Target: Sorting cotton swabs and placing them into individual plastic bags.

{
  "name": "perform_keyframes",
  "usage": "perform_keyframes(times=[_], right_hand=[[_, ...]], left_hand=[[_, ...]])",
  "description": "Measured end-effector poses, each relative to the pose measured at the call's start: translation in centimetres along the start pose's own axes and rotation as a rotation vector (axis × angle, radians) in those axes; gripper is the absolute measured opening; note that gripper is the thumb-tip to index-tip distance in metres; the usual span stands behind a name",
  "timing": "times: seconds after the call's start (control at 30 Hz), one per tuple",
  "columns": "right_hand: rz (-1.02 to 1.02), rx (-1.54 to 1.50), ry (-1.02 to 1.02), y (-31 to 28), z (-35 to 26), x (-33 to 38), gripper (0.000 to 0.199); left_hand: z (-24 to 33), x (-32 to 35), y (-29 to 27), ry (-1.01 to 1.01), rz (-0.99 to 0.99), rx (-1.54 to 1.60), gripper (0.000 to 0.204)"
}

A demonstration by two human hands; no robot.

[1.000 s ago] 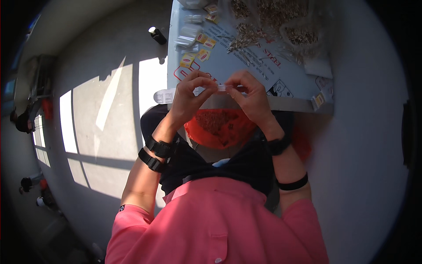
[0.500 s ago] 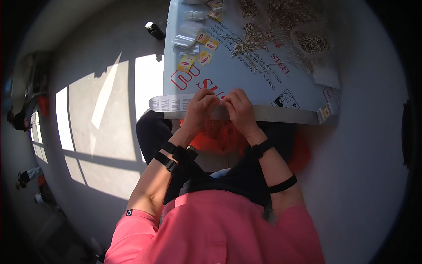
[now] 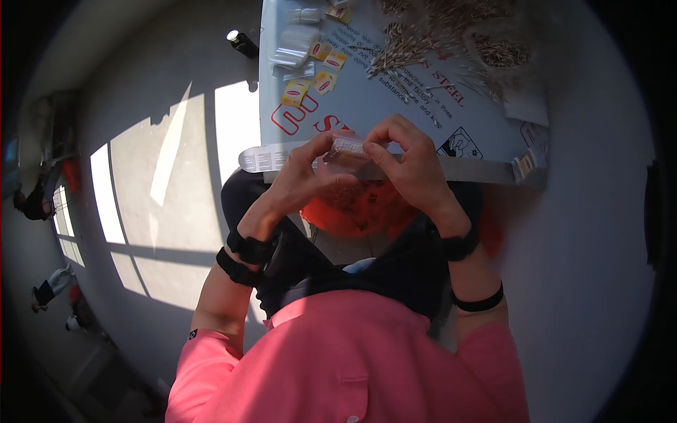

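Observation:
Over the table's near edge, I hold a small clear plastic bag of cotton swabs (image 3: 349, 146) with their white tips showing. My left hand (image 3: 300, 176) grips the bag's left side with its fingers, the thumb standing apart below it. At the bag's right side, my right hand (image 3: 409, 163) pinches its edge between thumb and curled fingers. To the left of my left hand, a pale strip with printed blocks (image 3: 261, 159) lies along the table edge. Beyond my hands are several yellow-and-white cards (image 3: 295, 92) and a stack of clear plastic bags (image 3: 295, 51).
Loose cotton swabs (image 3: 402, 51) lie heaped at the far right of the film-covered table (image 3: 381, 106). A yellow-and-white packet (image 3: 522, 166) sits at the near right corner. An orange container (image 3: 356, 211) is below the edge, between my knees. A black bottle (image 3: 243, 46) stands left of the table.
My hands have moved apart, and the bag of swabs now shows between them. The right hand has shifted right and slightly away from me; the left hand has turned and its thumb has spread.

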State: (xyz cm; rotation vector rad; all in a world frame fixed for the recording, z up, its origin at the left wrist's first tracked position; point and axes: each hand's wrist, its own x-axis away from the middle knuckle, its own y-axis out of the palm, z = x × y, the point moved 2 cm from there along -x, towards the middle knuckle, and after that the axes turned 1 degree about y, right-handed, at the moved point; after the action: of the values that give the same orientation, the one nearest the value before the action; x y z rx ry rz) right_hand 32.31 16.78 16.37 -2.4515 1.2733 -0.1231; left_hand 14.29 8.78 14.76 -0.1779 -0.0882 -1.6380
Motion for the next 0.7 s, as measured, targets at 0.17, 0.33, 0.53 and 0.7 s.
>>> perform_keyframes(times=[0.17,0.33,0.53,0.7], right_hand=[[-0.09,-0.17,0.053,-1.7,-5.8,1.4,0.011],[-0.019,-0.313,-0.036,-3.4,-10.4,2.9,0.024],[-0.115,-0.22,-0.271,-3.9,-14.5,5.2,0.029],[-0.071,-0.209,-0.308,-3.3,-16.6,6.2,0.021]], left_hand=[[2.6,3.1,1.6,-0.032,-0.083,0.202,0.035],[7.4,6.1,3.2,0.103,-0.025,0.326,0.027],[10.0,9.4,4.0,0.211,-0.054,0.332,0.026],[10.9,11.2,4.8,0.25,-0.026,0.359,0.024]])
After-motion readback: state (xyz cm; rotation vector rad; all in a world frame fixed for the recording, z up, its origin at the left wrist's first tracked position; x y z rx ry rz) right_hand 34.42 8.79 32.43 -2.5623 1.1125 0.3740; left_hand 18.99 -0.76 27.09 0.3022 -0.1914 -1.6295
